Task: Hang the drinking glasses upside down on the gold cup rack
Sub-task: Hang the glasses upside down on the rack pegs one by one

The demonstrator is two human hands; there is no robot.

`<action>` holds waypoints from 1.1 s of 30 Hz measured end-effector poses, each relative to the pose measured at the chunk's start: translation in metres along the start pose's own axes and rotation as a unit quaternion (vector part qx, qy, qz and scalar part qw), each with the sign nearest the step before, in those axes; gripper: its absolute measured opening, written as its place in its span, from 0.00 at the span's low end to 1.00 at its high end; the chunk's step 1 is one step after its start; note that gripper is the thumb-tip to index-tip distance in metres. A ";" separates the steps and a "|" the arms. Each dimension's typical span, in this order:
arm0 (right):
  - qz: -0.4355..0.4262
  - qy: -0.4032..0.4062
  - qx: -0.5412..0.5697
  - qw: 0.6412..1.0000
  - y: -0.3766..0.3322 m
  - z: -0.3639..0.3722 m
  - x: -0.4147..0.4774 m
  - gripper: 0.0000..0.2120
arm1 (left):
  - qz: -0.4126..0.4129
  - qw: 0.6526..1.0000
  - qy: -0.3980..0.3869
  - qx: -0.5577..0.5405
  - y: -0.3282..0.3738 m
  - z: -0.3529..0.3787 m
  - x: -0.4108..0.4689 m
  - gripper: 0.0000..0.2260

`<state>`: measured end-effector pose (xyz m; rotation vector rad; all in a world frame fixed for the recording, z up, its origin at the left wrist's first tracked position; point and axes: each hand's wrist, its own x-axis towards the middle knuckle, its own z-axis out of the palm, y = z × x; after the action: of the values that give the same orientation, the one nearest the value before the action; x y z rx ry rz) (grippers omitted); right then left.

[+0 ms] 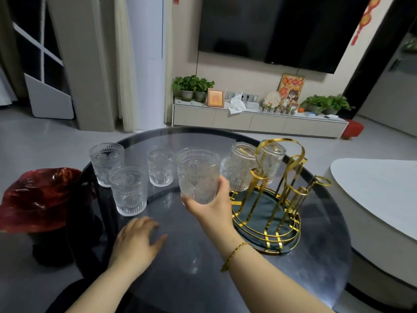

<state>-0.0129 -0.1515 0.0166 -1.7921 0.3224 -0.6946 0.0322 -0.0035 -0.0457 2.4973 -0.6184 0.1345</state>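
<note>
My right hand (pixel 211 205) holds an embossed clear drinking glass (pixel 198 175) upright by its base, lifted above the round dark glass table (pixel 316 267), just left of the gold cup rack (pixel 277 199). Two glasses hang upside down on the rack's far pegs: one on the left (pixel 239 166), one behind the gold handle (pixel 272 159). Three more glasses stand upright on the table: far left (pixel 106 163), front left (pixel 128 190), middle (pixel 160 166). My left hand (pixel 135 242) rests flat on the table with fingers spread, holding nothing.
A red shiny bag (pixel 38 197) sits over a dark object left of the table. A white rounded table (pixel 379 199) lies to the right. A TV cabinet (pixel 248 120) with plants stands at the far wall.
</note>
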 end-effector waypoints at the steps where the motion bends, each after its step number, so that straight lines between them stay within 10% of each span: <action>1: -0.020 -0.004 -0.003 1.000 -0.009 -0.009 -0.002 0.30 | -0.003 1.000 0.003 -0.025 0.002 0.000 0.001 0.13; 10: -0.119 0.045 -0.130 0.983 -0.084 -0.127 -0.008 0.29 | 0.171 0.980 -0.056 -0.083 0.086 0.038 0.009 0.21; 20: -0.039 0.088 -0.230 0.968 -0.113 -0.245 0.021 0.34 | 0.200 0.972 -0.122 0.026 0.109 0.076 0.017 0.28; 26: 0.018 0.097 -0.314 0.944 -0.133 -0.284 0.067 0.33 | 0.186 0.974 -0.130 0.005 0.108 0.073 0.015 0.53; 33: 0.070 -0.028 -0.513 0.855 -0.147 -0.291 0.112 0.36 | 0.192 0.969 -0.156 -0.009 0.107 0.074 0.020 0.51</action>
<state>-0.1183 -0.3882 0.2434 -2.7485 0.8972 -0.3560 -0.0017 -0.1306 -0.0499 2.3712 -1.2243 -0.1242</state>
